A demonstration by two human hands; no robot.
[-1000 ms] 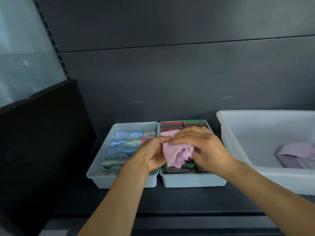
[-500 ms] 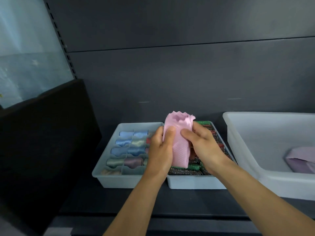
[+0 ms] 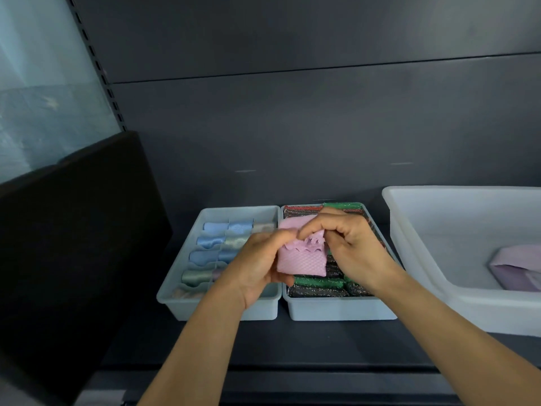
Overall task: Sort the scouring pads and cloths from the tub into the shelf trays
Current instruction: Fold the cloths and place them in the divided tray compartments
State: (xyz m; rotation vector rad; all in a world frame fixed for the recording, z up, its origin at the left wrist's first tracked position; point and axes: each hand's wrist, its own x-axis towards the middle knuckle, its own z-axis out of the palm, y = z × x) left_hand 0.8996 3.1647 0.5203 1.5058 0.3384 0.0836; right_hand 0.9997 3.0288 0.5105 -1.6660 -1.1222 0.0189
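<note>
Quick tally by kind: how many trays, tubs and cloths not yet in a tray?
Trays: 2, left tray and right tray.
Tubs: 1, white tub.
Loose cloths: 2, pink cloth in the left hand and right hand, lilac cloth in the tub.
Total: 5.

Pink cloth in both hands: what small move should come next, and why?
Probably shift it left and lower it into the left tray. The left hand and right hand grip the folded pink cloth over the seam between the trays. The left tray holds rolled cloths, the right tray holds pads, so it likely belongs left.
</note>
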